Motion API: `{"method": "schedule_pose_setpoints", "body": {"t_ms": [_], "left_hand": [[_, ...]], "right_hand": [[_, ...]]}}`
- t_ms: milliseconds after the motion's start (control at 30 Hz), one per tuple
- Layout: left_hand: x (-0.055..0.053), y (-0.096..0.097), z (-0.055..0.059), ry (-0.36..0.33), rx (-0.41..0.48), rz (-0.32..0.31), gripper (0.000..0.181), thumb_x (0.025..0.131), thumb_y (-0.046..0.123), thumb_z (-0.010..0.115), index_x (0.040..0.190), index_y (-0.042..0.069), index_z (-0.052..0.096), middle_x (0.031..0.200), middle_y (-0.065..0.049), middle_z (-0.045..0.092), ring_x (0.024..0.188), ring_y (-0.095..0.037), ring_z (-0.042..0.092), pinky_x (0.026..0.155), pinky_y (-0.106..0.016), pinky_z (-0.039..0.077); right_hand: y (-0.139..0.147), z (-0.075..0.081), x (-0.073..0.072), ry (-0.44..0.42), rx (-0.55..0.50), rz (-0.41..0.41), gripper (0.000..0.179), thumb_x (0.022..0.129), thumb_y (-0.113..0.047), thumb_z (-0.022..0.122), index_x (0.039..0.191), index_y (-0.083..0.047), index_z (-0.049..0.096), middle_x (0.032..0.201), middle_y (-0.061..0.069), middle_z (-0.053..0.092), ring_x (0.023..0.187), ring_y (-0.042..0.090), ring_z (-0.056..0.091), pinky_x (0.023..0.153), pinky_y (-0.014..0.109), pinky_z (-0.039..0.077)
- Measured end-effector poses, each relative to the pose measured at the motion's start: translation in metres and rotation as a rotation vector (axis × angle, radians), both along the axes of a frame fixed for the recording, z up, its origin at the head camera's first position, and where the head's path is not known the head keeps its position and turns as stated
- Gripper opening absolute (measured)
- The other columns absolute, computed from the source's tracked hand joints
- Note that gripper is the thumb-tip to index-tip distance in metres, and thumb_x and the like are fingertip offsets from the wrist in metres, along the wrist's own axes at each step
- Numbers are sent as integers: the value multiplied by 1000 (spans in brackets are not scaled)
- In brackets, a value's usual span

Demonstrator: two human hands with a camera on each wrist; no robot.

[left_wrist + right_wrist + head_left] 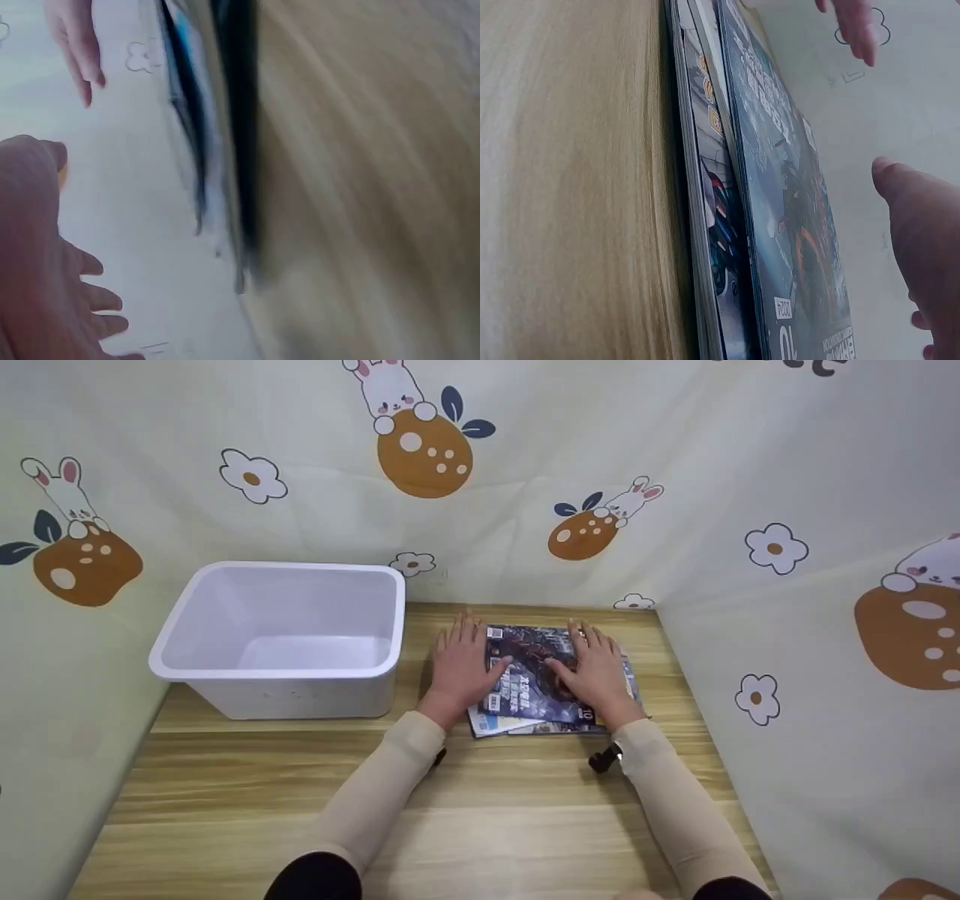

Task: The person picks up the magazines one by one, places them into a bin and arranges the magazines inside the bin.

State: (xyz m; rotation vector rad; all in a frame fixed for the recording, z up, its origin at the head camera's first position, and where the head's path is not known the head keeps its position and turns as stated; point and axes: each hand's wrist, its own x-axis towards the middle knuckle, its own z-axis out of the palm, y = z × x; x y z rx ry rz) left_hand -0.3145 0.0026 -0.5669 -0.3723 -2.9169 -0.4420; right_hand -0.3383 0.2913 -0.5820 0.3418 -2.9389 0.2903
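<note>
Sleeves (375, 795) cover our forearms at the near side, both slanting forward over the tabletop (487, 825). Past them, the lower magazines (499, 725) peek out from under the near edge of the top magazine (529, 660), their edges not lined up. The pile lies between our two hands, its long axis seeming to run from side to side, so we face its ends rather than its front and back. Our left hand (459, 664) lies along the left end, its thumb over the cover; our right hand (598, 673) is over the right end. Neither is clearly nearer, and we judge that any firm hold turns on those two ends. Each grip is spread, fingers pointing away from us and pinching nothing. The right wrist view shows a gap between thumb and cover, so that hand seems to hover just above; whether hidden fingertips brush the paper, we cannot tell. Off to the left, nearer our left hand, stands the white tub (274, 673), and behind everything hangs the cloth (517, 510) printed with rabbits
</note>
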Motion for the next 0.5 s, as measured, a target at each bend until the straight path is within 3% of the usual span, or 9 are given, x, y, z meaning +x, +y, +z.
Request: {"method": "schedule_pose_setpoints", "body": {"t_ms": [200,367,500], "left_hand": [[31,-13,44,77,75,-120,81,109,62,57,164,3,50,166,-23,50,152,-42,49,130,-61,34],[62,-42,82,69,208,-236,80,109,61,60,164,4,48,163,-21,54,151,-41,51,129,-60,36],[75,-75,104,84,270,-281,77,109,59,62,163,5,51,162,-18,55,150,-40,52,127,-60,39]], "right_hand": [[4,-1,5,47,-35,5,90,103,-65,68,169,-8,45,168,28,44,153,52,43,131,71,24],[11,-6,9,61,-37,12,88,102,-64,71,166,-8,50,168,28,44,151,56,43,128,73,29],[16,-6,13,44,-39,8,87,101,-66,72,166,-11,52,169,28,43,152,55,43,124,72,37]]}}
